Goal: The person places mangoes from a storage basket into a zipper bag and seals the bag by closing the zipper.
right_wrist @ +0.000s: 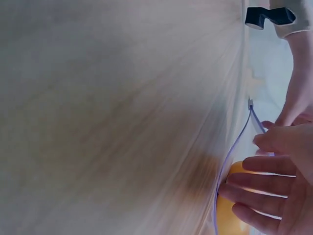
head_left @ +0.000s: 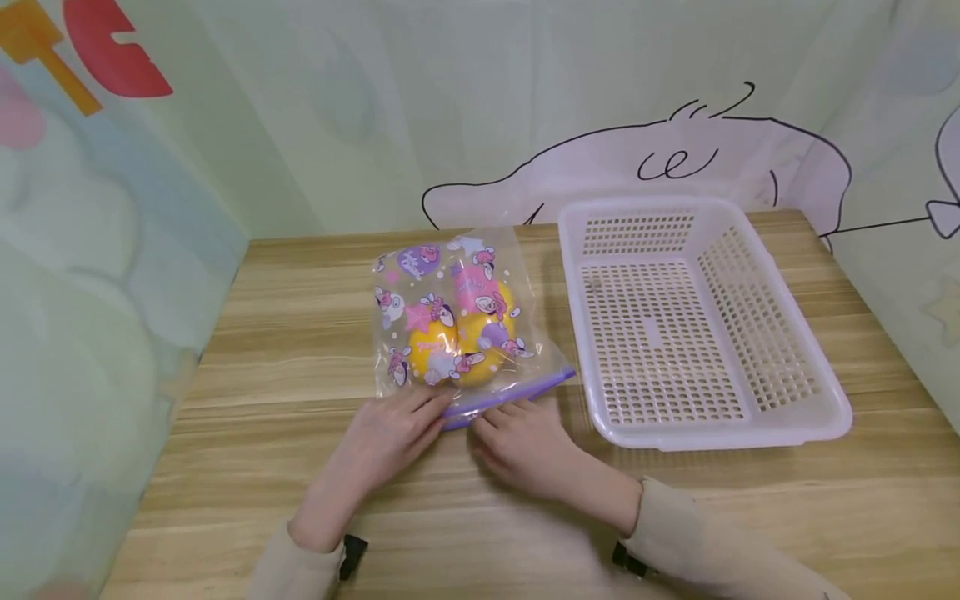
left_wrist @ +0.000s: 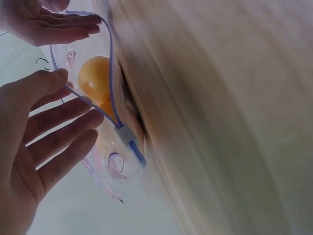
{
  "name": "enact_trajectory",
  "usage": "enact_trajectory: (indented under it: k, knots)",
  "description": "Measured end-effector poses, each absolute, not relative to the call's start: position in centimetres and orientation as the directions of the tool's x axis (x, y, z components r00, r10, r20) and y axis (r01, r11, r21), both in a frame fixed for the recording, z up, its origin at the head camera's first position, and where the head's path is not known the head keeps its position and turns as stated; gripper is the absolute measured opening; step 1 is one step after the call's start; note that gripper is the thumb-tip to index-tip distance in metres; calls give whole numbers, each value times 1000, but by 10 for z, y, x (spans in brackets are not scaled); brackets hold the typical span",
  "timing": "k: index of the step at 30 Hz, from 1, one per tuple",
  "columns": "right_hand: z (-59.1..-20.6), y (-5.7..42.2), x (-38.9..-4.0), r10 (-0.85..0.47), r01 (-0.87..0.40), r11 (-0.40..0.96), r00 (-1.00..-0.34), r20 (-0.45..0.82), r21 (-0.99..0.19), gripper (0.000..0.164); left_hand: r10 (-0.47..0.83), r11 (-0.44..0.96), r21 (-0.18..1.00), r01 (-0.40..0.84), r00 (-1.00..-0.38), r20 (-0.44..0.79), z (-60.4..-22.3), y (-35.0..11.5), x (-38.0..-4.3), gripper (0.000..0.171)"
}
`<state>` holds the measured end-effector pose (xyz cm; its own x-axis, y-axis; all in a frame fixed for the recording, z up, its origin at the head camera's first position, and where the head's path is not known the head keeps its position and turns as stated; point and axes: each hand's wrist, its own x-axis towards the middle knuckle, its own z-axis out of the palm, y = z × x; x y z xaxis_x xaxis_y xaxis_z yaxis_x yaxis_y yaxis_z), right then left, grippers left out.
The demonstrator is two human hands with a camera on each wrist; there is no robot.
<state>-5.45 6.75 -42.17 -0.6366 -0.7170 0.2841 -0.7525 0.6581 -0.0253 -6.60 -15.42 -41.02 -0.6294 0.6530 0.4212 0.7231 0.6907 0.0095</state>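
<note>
A clear printed zip bag (head_left: 397, 308) lies on the table, its purple-edged mouth toward the person. Smooth, rounded yellow-orange things (head_left: 434, 350) show through it. My left hand (head_left: 390, 433) is at the left part of the mouth; in the left wrist view its thumb and index fingertips are right at the bag's edge, the other fingers loosely extended. My right hand (head_left: 525, 442) is at the right part, its fairly straight fingers (right_wrist: 264, 183) across the purple rim. Both wrist views show the mouth gaping between the hands, with a pale slider (left_wrist: 125, 133) at one end.
A white plastic basket (head_left: 798, 400) with a grid of holes stands on the wooden table (head_left: 285, 333), just right of the bag. Printed curtains (head_left: 360, 100) hang behind and beside the table. Beige sleeves (head_left: 697, 533) and black wrist clips reach in from the front.
</note>
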Motion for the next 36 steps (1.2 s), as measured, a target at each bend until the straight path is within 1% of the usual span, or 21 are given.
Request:
enact_trajectory:
  k: [6,10,13,19,22,26,29,32,36]
  knots:
    - [-419,65,-51,-731,-790,612,-565,382,4,15,651,700,23,714,-651,391,-414,-166,-57,28]
    - [-418,61,-53,-747,-810,586,-530,402,22,16,653,708,22,706,-666,361,-413,-174,-53,28]
    - [-418,57,-56,-767,-822,569,-515,383,34,15,657,709,9,705,-666,353,-412,-180,-52,30]
    - [-416,46,-62,-820,-850,525,-495,287,36,9,650,722,3,692,-680,341,-412,-192,-51,30]
    - [-417,38,-65,-842,-872,488,-459,284,34,9,649,727,0,687,-687,325,-412,-197,-51,29]
    - [-419,26,-69,-865,-902,429,-397,306,43,16,655,731,-4,682,-700,285,-412,-203,-51,30]
    - [-421,17,-71,-876,-911,407,-369,311,66,20,662,729,-4,685,-703,261,-412,-206,-51,31]
    - [-421,8,-71,-881,-909,406,-363,302,91,21,665,725,3,689,-701,257,-414,-209,-50,30]
    - [-422,-4,-71,-893,-906,410,-375,248,106,21,659,730,18,683,-711,244,-416,-212,-49,29]
